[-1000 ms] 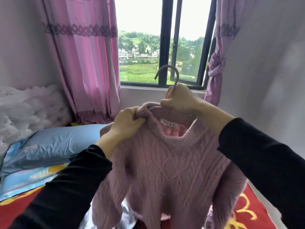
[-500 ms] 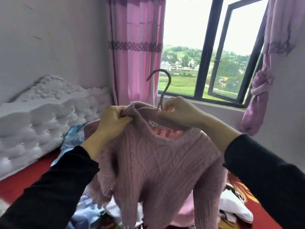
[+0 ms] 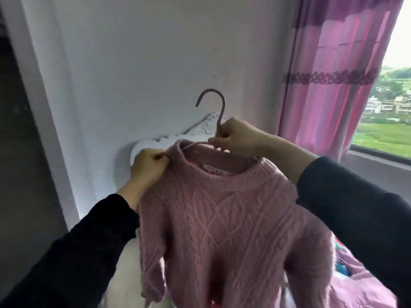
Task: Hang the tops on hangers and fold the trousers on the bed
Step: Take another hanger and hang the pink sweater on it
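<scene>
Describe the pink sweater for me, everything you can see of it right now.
The sweater is pink, thick cable knit, with a ribbed round collar and a small white label inside the neck. It hangs upright, front toward the camera, sleeves drooping at both sides. A pinkish hanger sits inside the collar, hook up. The left hand pinches the collar edge; the right hand grips the hanger at the hook's base.

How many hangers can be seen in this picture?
1. The hanger is in front of the wall: the right hand grips its neck, and the sweater hangs on it. The left hand pinches the collar. Others may be hidden behind the sweater.
</scene>
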